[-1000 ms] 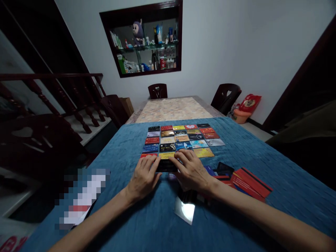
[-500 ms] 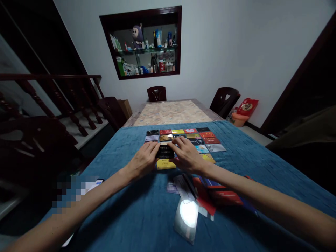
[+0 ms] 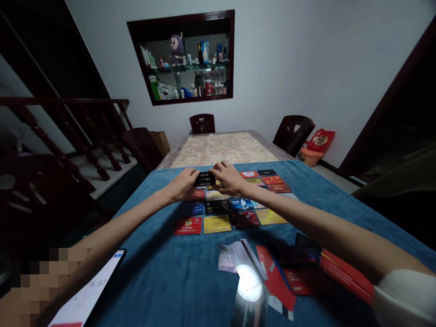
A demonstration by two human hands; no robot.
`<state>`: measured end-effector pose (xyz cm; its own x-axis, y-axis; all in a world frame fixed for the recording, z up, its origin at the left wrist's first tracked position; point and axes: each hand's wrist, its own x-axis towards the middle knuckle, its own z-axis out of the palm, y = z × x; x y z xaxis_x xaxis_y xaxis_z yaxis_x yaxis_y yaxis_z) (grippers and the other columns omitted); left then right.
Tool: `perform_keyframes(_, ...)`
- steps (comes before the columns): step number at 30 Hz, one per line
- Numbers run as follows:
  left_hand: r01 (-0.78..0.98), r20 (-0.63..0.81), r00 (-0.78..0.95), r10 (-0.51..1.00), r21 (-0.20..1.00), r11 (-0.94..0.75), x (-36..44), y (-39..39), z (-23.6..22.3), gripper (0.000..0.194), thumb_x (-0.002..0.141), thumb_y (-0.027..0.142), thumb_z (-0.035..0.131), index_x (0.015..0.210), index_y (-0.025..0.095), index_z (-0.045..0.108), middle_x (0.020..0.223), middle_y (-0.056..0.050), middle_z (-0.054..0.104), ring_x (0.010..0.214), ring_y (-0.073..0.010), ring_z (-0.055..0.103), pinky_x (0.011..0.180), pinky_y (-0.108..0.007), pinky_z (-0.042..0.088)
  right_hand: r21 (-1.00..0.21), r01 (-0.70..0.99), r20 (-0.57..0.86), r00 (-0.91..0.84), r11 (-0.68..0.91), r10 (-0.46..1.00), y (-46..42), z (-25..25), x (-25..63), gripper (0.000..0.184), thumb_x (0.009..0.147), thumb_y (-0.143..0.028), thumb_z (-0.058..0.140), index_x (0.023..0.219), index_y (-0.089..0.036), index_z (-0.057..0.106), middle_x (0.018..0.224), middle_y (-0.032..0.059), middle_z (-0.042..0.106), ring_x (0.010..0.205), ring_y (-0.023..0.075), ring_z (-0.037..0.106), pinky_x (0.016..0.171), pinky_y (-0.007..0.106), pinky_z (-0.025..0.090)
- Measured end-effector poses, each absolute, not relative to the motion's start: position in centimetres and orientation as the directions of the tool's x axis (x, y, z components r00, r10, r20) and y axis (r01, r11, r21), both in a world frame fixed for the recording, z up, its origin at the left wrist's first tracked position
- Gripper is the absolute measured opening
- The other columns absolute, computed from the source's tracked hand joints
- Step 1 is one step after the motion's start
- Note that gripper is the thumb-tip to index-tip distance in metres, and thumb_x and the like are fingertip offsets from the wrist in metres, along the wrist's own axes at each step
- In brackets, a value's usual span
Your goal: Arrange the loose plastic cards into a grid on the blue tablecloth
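Note:
A black card [image 3: 205, 179] with pale printing is held by its side edges between both hands, at the far left of a grid of cards. My left hand [image 3: 184, 183] is closed on its left edge, and my right hand [image 3: 229, 178] pinches the right edge. Below them lie a red card [image 3: 188, 225], a yellow card [image 3: 217, 224], a black VIP card [image 3: 217, 207] and a blue card [image 3: 242, 205]. A card with a heart [image 3: 249, 174] shows right of my right hand. My hands and forearm cover part of the grid.
Nearer me, loose cards overlap: a grey card [image 3: 247, 256], a red card [image 3: 277, 281] and several more under my right forearm. A lit phone [image 3: 97, 284] lies by my left forearm. Blue cloth [image 3: 163, 277] covers the near table; chairs [image 3: 293, 135] stand around it.
Both hands have moved forward and slightly left with the black card, from the middle of the grid to its far left. More of the near rows now shows.

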<state>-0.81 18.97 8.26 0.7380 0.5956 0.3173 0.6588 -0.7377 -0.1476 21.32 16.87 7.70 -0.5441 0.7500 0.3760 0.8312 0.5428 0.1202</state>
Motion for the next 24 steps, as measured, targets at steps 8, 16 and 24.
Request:
perform_keyframes(8,0.762,0.157,0.647,0.746,-0.109,-0.638,-1.1,24.4,8.4,0.030,0.078,0.016,0.058,0.107,0.012,0.058,0.107,-0.013,0.061,0.102,-0.0264,0.058,0.090,-0.036,0.049,0.104,0.870,0.238,-0.492,0.481,0.837,22.2,7.6,19.5,0.049,0.088,-0.036,0.060,0.132,-0.015,0.053,0.138,0.0162,0.050,0.124,0.0337,0.041,0.094,0.046,0.045)
perform_keyframes(16,0.807,0.087,0.590,0.803,-0.105,-0.581,-1.2,28.7,6.9,0.029,0.072,0.014,0.059,0.101,0.012,0.063,0.108,-0.013,0.065,0.100,-0.0271,0.060,0.087,-0.033,0.050,0.068,0.897,0.144,-0.441,0.436,0.886,26.3,6.4,17.6,0.044,0.086,-0.031,0.059,0.127,-0.015,0.059,0.135,0.0182,0.053,0.126,0.0351,0.041,0.098,0.052,0.044)
perform_keyframes(24,0.846,0.042,0.533,0.845,-0.062,-0.530,-2.0,31.6,4.8,0.037,0.067,0.013,0.058,0.103,0.014,0.067,0.101,-0.007,0.070,0.098,-0.0254,0.063,0.087,-0.031,0.051,0.037,0.918,0.045,-0.397,0.396,0.917,29.0,5.0,16.1,0.045,0.085,-0.033,0.058,0.128,-0.017,0.061,0.134,0.0195,0.055,0.128,0.0362,0.042,0.100,0.053,0.042)
